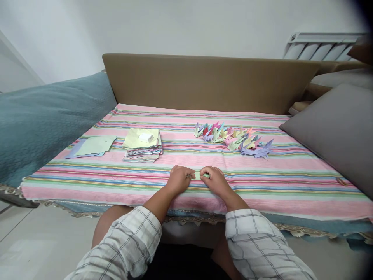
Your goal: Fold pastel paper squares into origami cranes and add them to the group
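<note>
A small piece of folded light green paper (197, 176) spans the gap between my hands, close to the front edge of the striped cloth (116, 194). My left hand (180, 179) pinches its left end, and my right hand (215, 179) grips the right end with curled fingers. Much of the paper is hidden under the fingers. Beyond my right hand lies a cluster of folded paper cranes (233, 138) in many colours. A stack of square paper sheets (142, 149) sits beyond my left hand, with a small white block (145, 137) on top.
Loose green and purple sheets (94, 146) lie left of the stack. A grey cushion (332, 128) leans at the right, with a small brown object (341, 181) near it. The brown backrest (204, 83) closes off the far side; a blue-covered armrest (55, 120) stands left.
</note>
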The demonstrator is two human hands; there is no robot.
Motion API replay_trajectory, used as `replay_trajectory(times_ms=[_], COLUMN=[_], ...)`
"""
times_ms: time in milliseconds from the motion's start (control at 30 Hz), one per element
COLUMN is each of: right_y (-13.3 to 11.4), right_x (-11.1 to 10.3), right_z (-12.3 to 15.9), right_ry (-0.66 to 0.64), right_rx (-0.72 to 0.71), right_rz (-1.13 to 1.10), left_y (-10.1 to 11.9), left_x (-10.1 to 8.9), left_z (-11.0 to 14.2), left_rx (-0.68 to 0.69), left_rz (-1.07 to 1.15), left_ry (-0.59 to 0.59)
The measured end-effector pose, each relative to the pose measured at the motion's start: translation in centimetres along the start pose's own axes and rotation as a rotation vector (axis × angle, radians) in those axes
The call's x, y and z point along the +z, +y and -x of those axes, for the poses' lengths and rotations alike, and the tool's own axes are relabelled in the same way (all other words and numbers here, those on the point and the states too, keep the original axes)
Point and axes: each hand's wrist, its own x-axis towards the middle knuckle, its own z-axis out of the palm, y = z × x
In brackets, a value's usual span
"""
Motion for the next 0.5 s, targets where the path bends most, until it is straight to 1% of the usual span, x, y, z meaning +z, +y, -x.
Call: replay_trajectory(times_ms=[100,200,367,500], right_y=[0.47,0.46,-0.18,-0.4], right_x=[-0.18,-0.22,-0.06,0.16], right_z=[0.09,0.32,0.71,0.78], right_ry=[-0.013,0.012,0.051,0.058], right_rx=[-0.015,-0.033,-0.061,-0.114], right_rz=[-0.058,-0.063,0.003,0.098], left_y=[-0.12,-0.05,0.19,-0.13], left_x=[0.31,0.44,0.19,0.07], left_z=[0.27,0.53,0.61,0.56], left_rx=[0.039,0.033,0.019,0.047], left_rz=[-0.026,-0.052,-0.065,-0.089], left_ry=[0.014,0.015,-0.014,-0.043])
